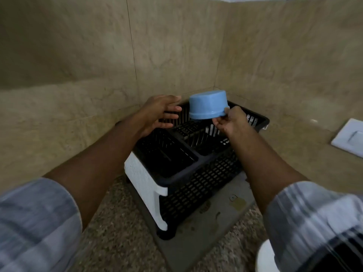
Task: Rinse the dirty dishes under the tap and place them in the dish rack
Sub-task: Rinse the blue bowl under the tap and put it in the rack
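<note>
Striped sleeves frame the reach as the right hand (228, 122) pinches an upturned blue bowl (208, 107) by its rim above the black dish rack (196, 179), left hand (159, 114) spread alongside; lowering it level, mouth down, should seat it best.

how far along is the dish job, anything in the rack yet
Early or mid-way. Nothing shows in the visible compartments of the black dish rack. In hand: the right hand pinches the rim of a blue bowl, held upside down above the rack's far compartment, while the left hand hovers open beside it. Left: setting the bowl down. No tap, sink or other dirty dishes are in view, so what remains cannot be told.
</note>
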